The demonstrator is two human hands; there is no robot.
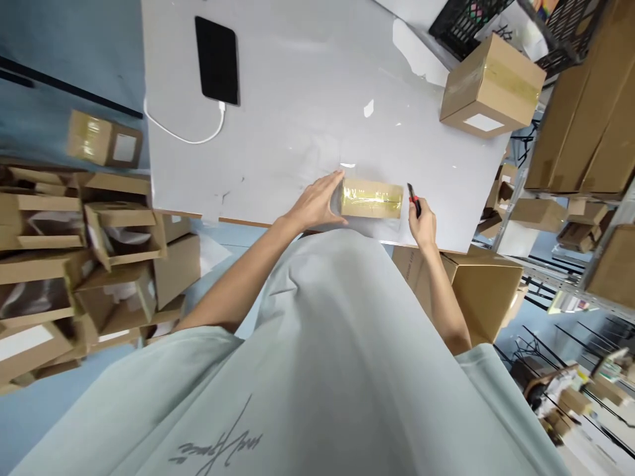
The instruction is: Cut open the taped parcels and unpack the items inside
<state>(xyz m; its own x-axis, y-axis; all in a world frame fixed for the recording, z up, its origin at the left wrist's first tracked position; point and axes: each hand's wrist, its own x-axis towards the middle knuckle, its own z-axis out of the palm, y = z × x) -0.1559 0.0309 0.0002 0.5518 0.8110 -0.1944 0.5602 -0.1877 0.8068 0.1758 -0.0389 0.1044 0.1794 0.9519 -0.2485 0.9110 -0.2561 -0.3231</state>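
A small cardboard box (371, 208) lies near the front edge of the white table, with shiny yellowish tape along its top. My left hand (317, 201) is at the box's left end, thumb and fingers spread apart around that side; whether it touches the box I cannot tell. Just off the right end, my right hand (423, 223) is closed around a utility knife (415, 200) with a red and black body. The knife's tip points up and away from me, apart from the box.
A black tablet or phone (217, 63) with a white cable (193, 141) lies at the table's far left. A larger taped carton (461, 92) stands at the right, near a black crate (456, 26). Open cartons (119, 231) are stacked at left; another open box (486, 291) stands below right.
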